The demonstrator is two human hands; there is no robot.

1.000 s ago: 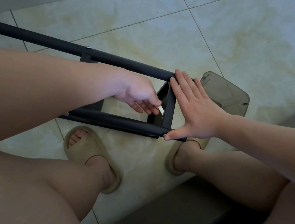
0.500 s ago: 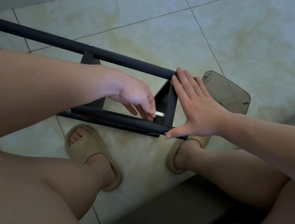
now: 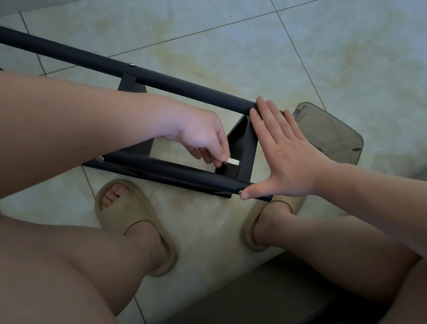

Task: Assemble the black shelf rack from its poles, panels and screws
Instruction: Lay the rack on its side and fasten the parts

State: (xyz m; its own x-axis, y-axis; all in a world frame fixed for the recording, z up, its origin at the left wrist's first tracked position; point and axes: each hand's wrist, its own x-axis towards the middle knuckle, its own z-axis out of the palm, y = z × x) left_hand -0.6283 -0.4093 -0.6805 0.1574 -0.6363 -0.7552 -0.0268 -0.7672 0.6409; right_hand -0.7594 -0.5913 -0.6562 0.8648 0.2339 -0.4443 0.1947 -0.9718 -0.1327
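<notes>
The partly built black shelf rack lies across the tiled floor (image 3: pixel 352 39) in front of the seated person's knees. Its far pole (image 3: pixel 105 61) runs from the upper left corner down towards the centre, and its near pole (image 3: pixel 171 170) lies roughly alongside it, closer to the feet. A black end panel (image 3: pixel 248 152) joins the two poles at their right-hand ends. A second black panel (image 3: pixel 129 85) meets the far pole further left, just below a screw (image 3: pixel 131 64) set in that pole.

The left hand (image 3: pixel 199 139) reaches down between the poles. Its fingertips pinch a small silver tool (image 3: pixel 233 161) whose tip points at the inner face of the end panel.

The right hand (image 3: pixel 286 158) is spread flat. Its straight fingers lie against the outer face of the end panel and reach up to the far pole's end, while the thumb presses on the tip of the near pole beside another screw (image 3: pixel 240 192).

A smoky translucent plastic container (image 3: pixel 336 131) sits on the floor just behind the right hand. Both feet wear beige slide sandals (image 3: pixel 122 212), near the rack's near pole.
</notes>
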